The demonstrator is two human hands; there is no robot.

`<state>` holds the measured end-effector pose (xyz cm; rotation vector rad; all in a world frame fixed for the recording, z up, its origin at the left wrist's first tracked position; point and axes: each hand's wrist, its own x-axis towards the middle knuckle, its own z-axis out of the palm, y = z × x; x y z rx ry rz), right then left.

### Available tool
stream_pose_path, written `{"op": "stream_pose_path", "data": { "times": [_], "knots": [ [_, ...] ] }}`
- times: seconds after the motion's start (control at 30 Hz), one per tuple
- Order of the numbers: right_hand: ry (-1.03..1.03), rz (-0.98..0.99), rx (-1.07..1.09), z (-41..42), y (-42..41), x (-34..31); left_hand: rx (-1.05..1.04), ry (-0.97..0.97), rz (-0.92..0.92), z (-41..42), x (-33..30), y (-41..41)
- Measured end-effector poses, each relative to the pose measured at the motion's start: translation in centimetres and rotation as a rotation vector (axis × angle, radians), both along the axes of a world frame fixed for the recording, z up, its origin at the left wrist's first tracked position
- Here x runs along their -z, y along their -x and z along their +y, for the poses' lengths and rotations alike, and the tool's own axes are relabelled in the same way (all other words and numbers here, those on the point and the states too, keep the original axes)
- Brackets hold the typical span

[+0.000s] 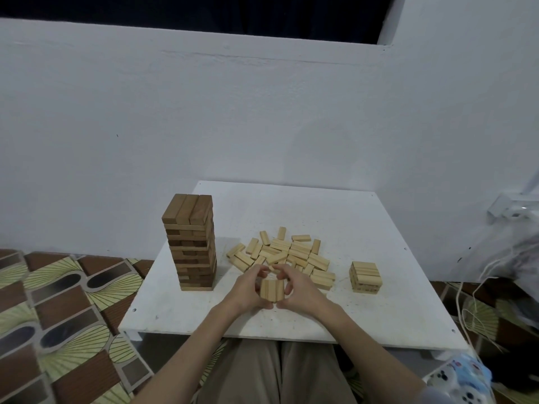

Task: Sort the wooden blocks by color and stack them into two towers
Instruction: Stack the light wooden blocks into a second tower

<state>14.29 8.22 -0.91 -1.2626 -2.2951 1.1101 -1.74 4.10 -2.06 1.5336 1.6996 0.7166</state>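
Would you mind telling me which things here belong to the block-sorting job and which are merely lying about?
Part of the job:
dark tower
short light stack
loose light blocks
three light blocks gripped between the left hand and right hand
white board they stand on

Lying about:
patterned mat
white cords
printed cloth

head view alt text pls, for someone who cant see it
Both hands, left hand and right hand, hold a row of light wooden blocks between them above a white board. A tall dark block tower stands to the left, a loose pile of light blocks lies behind the hands, and a short light stack sits to the right.
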Motion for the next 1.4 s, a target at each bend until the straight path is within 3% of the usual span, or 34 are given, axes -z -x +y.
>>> {"op": "stream_pose_path", "data": {
  "times": [1.4],
  "knots": [
    [-0.046,-0.159,-0.054,0.7,-2.2,0.0,0.048,-0.044,0.044,0.7,1.4,-1.3]
  ]
}}
